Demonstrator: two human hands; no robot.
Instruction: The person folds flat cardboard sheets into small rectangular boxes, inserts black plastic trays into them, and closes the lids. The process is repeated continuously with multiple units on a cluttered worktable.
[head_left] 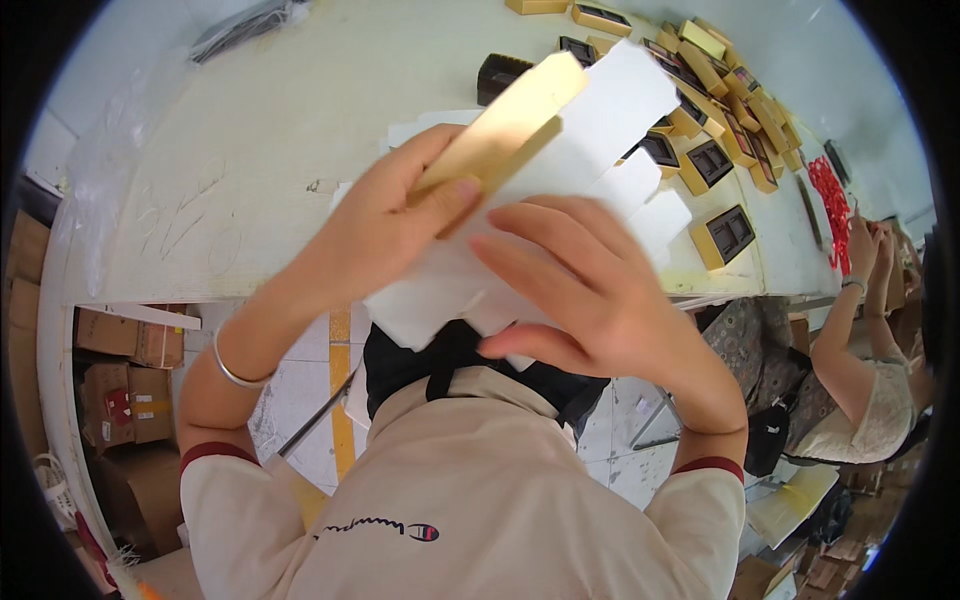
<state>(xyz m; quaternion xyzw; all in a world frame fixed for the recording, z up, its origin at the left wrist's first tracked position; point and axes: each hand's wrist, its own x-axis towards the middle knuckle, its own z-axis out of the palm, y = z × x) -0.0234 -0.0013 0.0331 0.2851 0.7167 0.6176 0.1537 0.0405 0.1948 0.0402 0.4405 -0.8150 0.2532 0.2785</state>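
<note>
My left hand (395, 205) is closed around the lower end of a long gold box (510, 118), which tilts up and to the right over the table. To its right, my right hand (580, 275) has its fingers spread and bent, thumb apart, with nothing in them; it is a little blurred. Beneath both hands lie white flat card blanks (615, 110) with cut flaps, partly covered by the hands and overhanging the table's near edge. A black insert tray (498, 78) stands just behind the gold box.
Many gold boxes (700, 65) are heaped at the far right, and a gold box with a black insert (725, 238) sits nearer. Red strips (828, 200) lie at the right edge. Another person's arm (850, 340) is at right. Cardboard boxes (125, 400) fill a shelf below left.
</note>
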